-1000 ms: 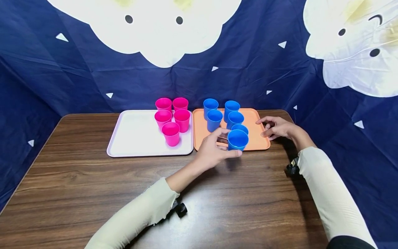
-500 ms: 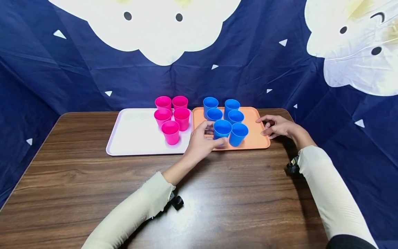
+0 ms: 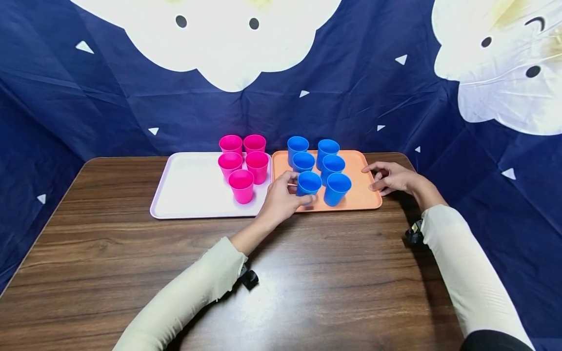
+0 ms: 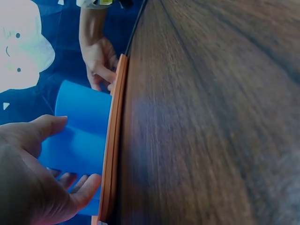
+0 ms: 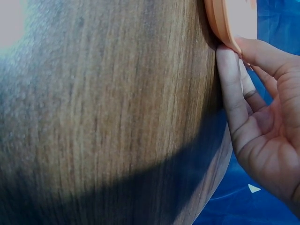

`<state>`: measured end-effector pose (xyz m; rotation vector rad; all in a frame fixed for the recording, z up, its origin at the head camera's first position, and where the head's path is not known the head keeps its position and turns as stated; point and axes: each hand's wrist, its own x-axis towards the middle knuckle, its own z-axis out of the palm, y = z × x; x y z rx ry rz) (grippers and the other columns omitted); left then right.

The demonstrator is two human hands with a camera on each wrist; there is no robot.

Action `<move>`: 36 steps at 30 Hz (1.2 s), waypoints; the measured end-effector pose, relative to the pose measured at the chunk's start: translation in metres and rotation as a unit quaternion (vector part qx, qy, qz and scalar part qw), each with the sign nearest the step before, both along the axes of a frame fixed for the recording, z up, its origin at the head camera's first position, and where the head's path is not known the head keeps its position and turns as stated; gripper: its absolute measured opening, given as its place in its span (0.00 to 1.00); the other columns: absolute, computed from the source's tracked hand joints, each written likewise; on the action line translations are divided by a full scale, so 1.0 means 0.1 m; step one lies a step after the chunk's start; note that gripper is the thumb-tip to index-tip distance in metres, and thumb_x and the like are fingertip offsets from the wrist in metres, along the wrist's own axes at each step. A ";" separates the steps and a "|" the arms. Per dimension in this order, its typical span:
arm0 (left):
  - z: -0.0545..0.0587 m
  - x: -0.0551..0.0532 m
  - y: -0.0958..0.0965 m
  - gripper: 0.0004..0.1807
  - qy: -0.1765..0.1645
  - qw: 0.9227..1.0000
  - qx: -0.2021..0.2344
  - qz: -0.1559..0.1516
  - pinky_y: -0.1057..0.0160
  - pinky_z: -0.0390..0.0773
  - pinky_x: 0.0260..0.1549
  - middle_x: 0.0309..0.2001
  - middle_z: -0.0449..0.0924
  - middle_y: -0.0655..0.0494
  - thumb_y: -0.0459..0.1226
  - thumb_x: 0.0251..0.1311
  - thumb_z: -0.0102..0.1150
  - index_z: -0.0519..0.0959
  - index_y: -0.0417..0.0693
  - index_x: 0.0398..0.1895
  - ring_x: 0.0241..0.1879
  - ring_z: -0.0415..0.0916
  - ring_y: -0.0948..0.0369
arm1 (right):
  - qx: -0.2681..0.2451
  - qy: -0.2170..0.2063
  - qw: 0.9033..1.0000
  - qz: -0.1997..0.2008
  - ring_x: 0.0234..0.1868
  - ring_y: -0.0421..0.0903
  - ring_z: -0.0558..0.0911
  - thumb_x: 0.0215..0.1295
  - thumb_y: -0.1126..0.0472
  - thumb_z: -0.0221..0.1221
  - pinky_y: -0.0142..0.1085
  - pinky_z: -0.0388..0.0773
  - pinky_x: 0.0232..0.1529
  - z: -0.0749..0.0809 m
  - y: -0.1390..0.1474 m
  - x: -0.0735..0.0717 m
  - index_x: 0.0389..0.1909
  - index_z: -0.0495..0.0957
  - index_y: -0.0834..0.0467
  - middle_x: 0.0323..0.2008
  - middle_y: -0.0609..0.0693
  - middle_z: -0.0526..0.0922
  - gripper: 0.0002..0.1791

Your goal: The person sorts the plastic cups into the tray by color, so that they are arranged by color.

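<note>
My left hand (image 3: 281, 195) holds an upright blue cup (image 3: 309, 182) at the front left of the orange tray (image 3: 357, 195). In the left wrist view, thumb and fingers lie on either side of that cup (image 4: 77, 145), whose base is down at the tray's edge. A second blue cup (image 3: 337, 189) stands just to its right, and several more blue cups (image 3: 332, 165) stand in two columns behind. At the tray's right edge, my right hand (image 3: 392, 177) pinches the rim. Close up in the right wrist view, thumb and fingers meet at the tray's corner (image 5: 222, 26).
Left of the orange tray, against it, lies a white tray (image 3: 189, 190) with several pink cups (image 3: 241, 187) on its right half. Both trays sit toward the back of the wooden table (image 3: 307, 282). A dark blue cloth (image 3: 193, 112) with cloud prints hangs behind.
My left hand has carried the blue cup leftward and back, from in front of the tray's middle down to its front-left spot. My right hand has stayed at the tray's edge.
</note>
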<state>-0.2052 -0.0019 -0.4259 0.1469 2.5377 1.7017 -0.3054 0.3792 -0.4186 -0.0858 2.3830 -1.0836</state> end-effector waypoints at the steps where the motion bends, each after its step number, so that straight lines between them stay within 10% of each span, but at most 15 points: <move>1: 0.00 -0.01 0.00 0.39 -0.001 1.000 -0.001 -0.002 0.44 0.86 0.68 0.65 0.86 0.47 0.42 0.61 0.86 0.78 0.45 0.73 0.63 0.85 0.46 | 0.000 0.000 1.000 0.002 0.35 0.41 0.82 0.71 0.69 0.73 0.35 0.91 0.37 0.00 0.00 0.00 0.81 0.69 0.61 0.38 0.47 0.76 0.40; 36: 0.04 0.03 -0.17 0.40 -0.017 0.999 -0.017 -0.024 0.48 0.86 0.70 0.63 0.85 0.47 0.42 0.58 0.88 0.79 0.47 0.73 0.64 0.85 0.48 | -0.002 0.002 1.000 0.005 0.34 0.41 0.83 0.71 0.69 0.74 0.35 0.92 0.37 -0.01 -0.01 -0.01 0.81 0.71 0.60 0.35 0.46 0.77 0.39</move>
